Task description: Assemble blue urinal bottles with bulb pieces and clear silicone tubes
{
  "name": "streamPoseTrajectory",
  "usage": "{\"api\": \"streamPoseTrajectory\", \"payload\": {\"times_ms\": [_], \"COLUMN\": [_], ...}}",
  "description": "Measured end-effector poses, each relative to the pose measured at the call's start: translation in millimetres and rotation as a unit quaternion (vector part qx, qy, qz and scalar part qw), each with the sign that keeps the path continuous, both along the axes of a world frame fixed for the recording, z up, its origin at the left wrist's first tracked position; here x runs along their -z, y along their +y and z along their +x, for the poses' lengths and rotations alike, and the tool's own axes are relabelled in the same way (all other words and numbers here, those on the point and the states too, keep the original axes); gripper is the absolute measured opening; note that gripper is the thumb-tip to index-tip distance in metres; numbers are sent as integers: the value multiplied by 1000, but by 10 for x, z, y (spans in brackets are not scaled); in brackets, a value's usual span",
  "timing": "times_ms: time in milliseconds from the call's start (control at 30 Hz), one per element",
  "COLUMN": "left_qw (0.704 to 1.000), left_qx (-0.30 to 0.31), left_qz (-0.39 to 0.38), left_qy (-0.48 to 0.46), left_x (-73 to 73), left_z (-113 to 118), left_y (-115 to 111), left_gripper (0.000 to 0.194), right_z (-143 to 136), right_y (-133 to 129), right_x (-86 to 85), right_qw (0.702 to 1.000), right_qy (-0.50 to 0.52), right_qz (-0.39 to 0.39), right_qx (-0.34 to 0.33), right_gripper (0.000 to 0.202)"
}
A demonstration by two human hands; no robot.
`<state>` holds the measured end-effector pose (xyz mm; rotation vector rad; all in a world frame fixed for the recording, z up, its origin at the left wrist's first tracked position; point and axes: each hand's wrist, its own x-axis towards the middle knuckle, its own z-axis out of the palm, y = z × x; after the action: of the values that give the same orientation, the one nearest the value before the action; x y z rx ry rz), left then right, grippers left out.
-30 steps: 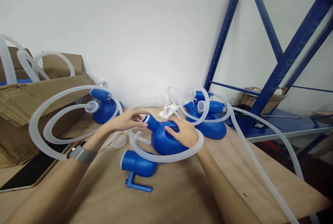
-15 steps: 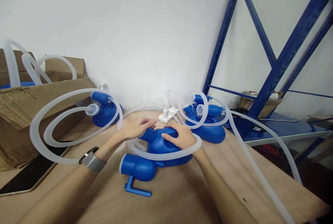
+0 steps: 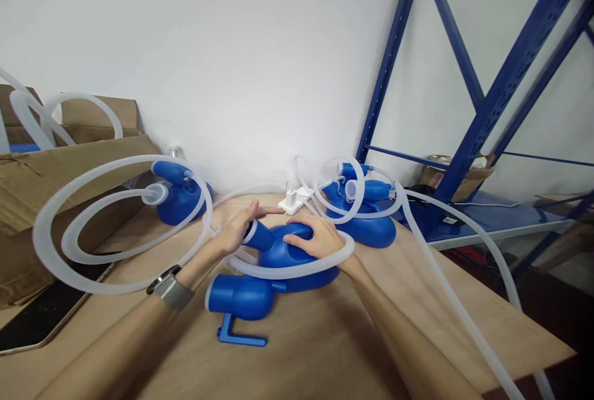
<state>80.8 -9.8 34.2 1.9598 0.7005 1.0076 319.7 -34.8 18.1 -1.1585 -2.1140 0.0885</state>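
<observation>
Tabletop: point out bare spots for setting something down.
Bare tabletop lies between the left forearm and right forearm, nearer the camera than the L-shaped handle; another patch lies between the right forearm and the long hose. Crowded: the left, by the cardboard box, black device and coiled hose; the middle, by the blue bottle.

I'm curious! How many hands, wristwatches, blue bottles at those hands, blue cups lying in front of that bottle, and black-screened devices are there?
Left hand and right hand: 2
Wristwatch: 1
Blue bottle at the hands: 1
Blue cup lying in front: 1
Black-screened device: 1
Total: 6
</observation>
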Motion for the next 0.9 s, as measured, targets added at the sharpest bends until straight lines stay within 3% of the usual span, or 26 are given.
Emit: {"api": "streamPoseTrajectory", "payload": {"times_ms": [133, 333, 433, 533, 633, 733, 900], "left_qw": [993, 999, 994, 991, 997, 971, 929], "left_qx": [63, 36, 55, 25, -72, -159, -147], "left_qz": [-83, 27, -26, -68, -6, 56, 54], "left_qy": [-50, -6, -87, -110, 34, 171, 334], "left_x": [25, 26, 57, 52, -39, -184, -314], "left_z": [9, -15, 3, 29, -24, -220, -734], "left_y": [48, 22, -4, 9, 76, 171, 284], "left_gripper": [77, 55, 65, 75, 73, 60, 38], "right_z": [5, 5, 11, 22, 35, 65, 126], "right_y": [10, -9, -3, 21, 59, 100, 93], "right_x": [-16, -35, -39, -35, -11, 40, 108], "right_qw": [1000, 1000, 1000, 1000, 1000, 998, 976], "right_qy": [1, -7, -15, -13, -16, -24, -59], "right_qz": [0, 7, 13, -1, -2, 22, 136], "right_qx": [-22, -18, -11, -3, 9, 59, 161], "right_gripper": [36, 34, 32, 34, 36, 39, 40]}}
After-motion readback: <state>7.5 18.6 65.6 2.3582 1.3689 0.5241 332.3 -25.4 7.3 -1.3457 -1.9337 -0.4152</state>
